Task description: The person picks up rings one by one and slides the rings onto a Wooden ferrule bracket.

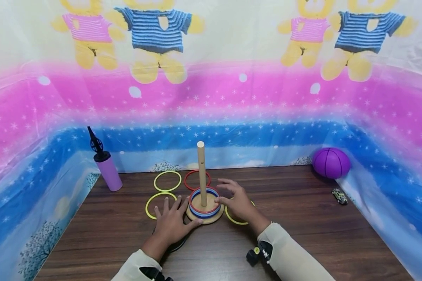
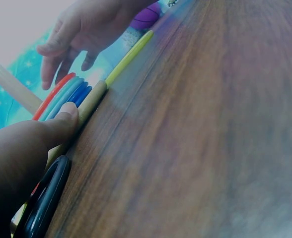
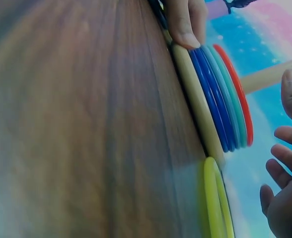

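The left grip lay at the left front of the ring stand, palm down, fingers spread and holding nothing. Its thumb rested on the rim of the round wooden base, just beside the dark blue rings, while its fingertips reached over the near yellow ring. A black ring lay partly hidden under that grip.

The right grip hung in the air to the right of the stand, its fingers loosely extended and apart, also holding nothing. Its thumb pointed toward the stack, and in the right wrist view a gap showed between it and the rings. Below that grip, the right yellow ring lay beside the base.

Between the two grips, the wooden post stood upright. Around it, on the base, the dark blue rings sat lowest, then the light blue rings, with a red ring on top.

Behind the stand, a second red ring and the far yellow ring lay flat on the worktop. A purple pump stood well to the left; a purple ball and a toy car were at the far right.
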`<state>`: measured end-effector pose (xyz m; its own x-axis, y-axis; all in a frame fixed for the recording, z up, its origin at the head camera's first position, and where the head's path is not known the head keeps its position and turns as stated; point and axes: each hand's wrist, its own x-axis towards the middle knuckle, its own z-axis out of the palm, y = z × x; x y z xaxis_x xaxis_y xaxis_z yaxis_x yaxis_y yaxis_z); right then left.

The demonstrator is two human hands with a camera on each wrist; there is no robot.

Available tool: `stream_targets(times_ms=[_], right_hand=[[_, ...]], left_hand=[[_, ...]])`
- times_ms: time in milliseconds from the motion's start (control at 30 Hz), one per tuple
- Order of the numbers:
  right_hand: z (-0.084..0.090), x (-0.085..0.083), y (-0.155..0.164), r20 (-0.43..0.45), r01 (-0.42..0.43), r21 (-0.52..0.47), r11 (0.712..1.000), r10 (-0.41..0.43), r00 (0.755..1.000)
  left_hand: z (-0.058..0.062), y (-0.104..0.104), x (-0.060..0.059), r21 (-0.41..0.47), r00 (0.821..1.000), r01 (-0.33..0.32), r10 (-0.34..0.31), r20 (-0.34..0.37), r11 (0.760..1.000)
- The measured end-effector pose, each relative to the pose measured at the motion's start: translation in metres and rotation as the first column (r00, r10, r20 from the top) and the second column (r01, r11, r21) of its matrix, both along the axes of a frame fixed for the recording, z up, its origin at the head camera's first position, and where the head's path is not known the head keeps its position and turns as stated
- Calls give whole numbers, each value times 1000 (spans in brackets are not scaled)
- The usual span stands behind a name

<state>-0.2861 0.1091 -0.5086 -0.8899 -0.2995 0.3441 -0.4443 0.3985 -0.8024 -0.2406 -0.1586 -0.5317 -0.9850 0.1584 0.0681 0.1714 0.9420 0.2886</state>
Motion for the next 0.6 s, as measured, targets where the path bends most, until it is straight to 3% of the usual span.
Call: stream_targets(times_ms=[200, 400, 600], right_hand=[[0, -10, 4, 3, 30, -18, 999, -30, 1000], [1, -23, 7, 64, 36, -9, 999, -35, 997], [9, -36, 9, 97, 15, 86, 996, -23, 995]], left_hand=[[0, 0, 0, 2, 1000, 3, -3, 6, 1000], [0, 0, 0, 7, 1000, 3, -3, 6, 1000], [1, -2, 0, 1, 1000, 4, -4, -1, 1000]])
